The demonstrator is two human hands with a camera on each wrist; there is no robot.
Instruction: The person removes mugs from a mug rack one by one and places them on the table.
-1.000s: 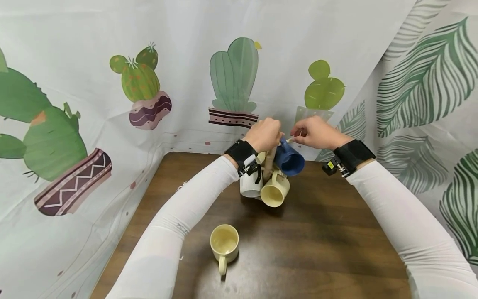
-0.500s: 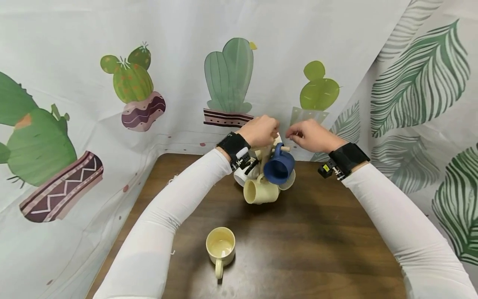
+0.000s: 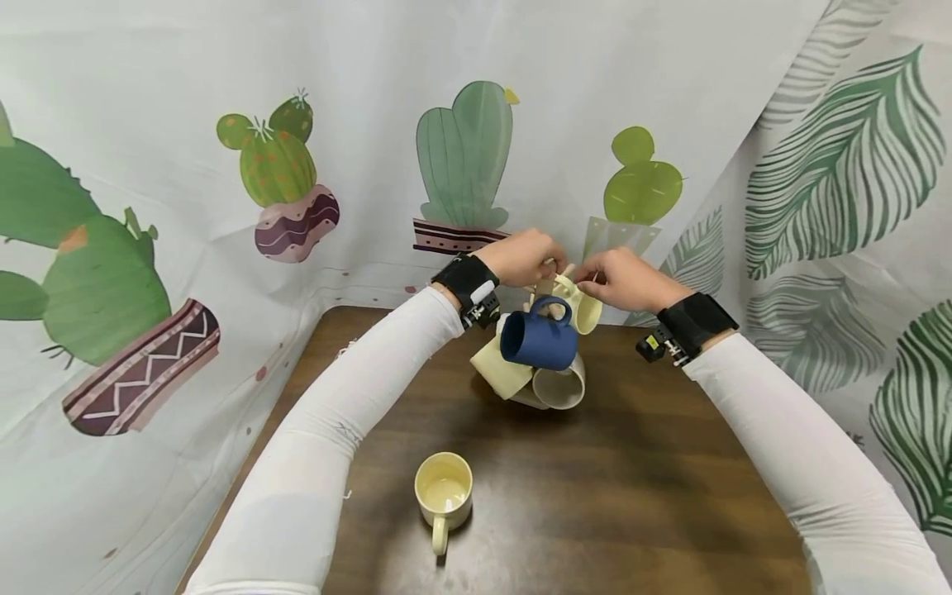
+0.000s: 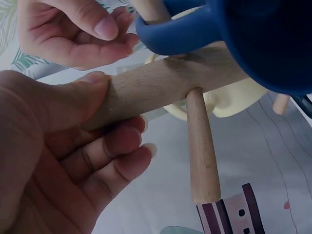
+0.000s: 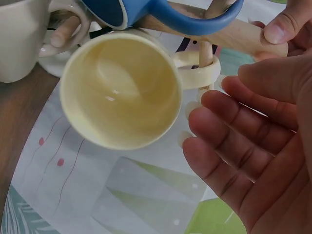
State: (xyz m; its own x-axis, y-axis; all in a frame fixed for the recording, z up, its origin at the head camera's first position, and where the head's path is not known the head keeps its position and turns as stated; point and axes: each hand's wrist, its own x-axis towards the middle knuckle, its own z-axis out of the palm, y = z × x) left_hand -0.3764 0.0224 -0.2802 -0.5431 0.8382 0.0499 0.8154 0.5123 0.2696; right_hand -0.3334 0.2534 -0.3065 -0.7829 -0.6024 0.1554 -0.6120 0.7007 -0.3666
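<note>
My left hand (image 3: 524, 258) grips the top of a wooden mug tree's post (image 4: 146, 87), thumb on one side and fingers on the other. A blue mug (image 3: 539, 340) hangs by its handle on the near side. To its right hangs a pale yellow mug (image 5: 122, 92), its handle looped over a peg. My right hand (image 3: 628, 281) is beside that handle, fingers loosely bent and holding nothing; whether a fingertip touches it I cannot tell. Lower down hang a cream mug (image 3: 500, 370) and a greyish-white mug (image 3: 561, 386). One bare peg (image 4: 204, 151) shows in the left wrist view.
Another yellow mug (image 3: 444, 489) stands upright on the brown wooden table (image 3: 632, 487), nearer to me, handle towards me. A white cloth printed with cacti (image 3: 357, 149) hangs behind the table and at its left side.
The mug tree has turned in my left hand, its near side swinging left. The blue mug has moved from right to front, and the hanging yellow mug has come into view beside my right hand.
</note>
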